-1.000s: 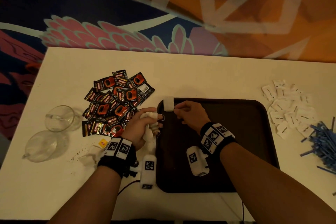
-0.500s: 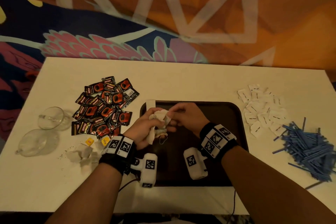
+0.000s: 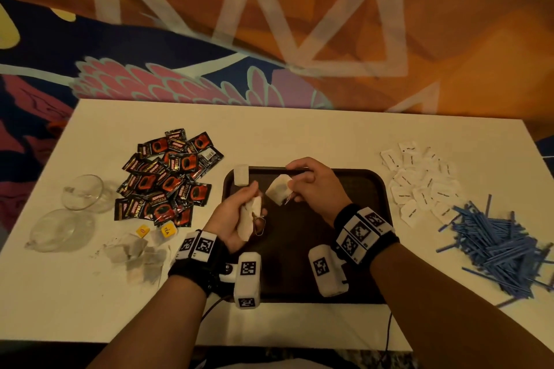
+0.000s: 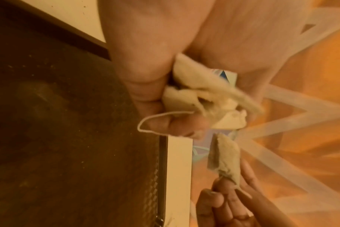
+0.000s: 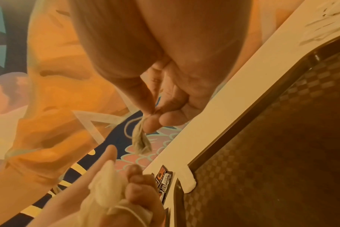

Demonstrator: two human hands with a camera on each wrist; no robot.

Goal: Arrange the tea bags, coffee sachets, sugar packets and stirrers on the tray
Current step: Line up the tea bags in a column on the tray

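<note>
My left hand (image 3: 251, 204) grips a bunch of white tea bags (image 3: 248, 219) over the left part of the dark brown tray (image 3: 299, 263); a loop of string hangs from the bunch (image 4: 204, 98). My right hand (image 3: 295, 186) pinches a single tea bag (image 3: 280, 192) by one corner, a little right of the bunch and above the tray. In the right wrist view that bag (image 5: 141, 138) dangles from thumb and finger. Another tea bag (image 3: 241, 175) lies on the tray's far left corner. Coffee sachets (image 3: 171, 177) are piled left of the tray; sugar packets (image 3: 419, 183) and blue stirrers (image 3: 494, 243) lie to its right.
Two glass cups (image 3: 82, 192) (image 3: 60, 228) stand near the table's left edge. Loose tea bags with yellow tags (image 3: 135, 252) and scattered tea crumbs lie on the table left of my left wrist. A patterned carpet lies beyond the table's far edge.
A second ago my right hand was at the tea bag on the tray's far left corner. It then went to the bunch and has pulled one tea bag away to the right.
</note>
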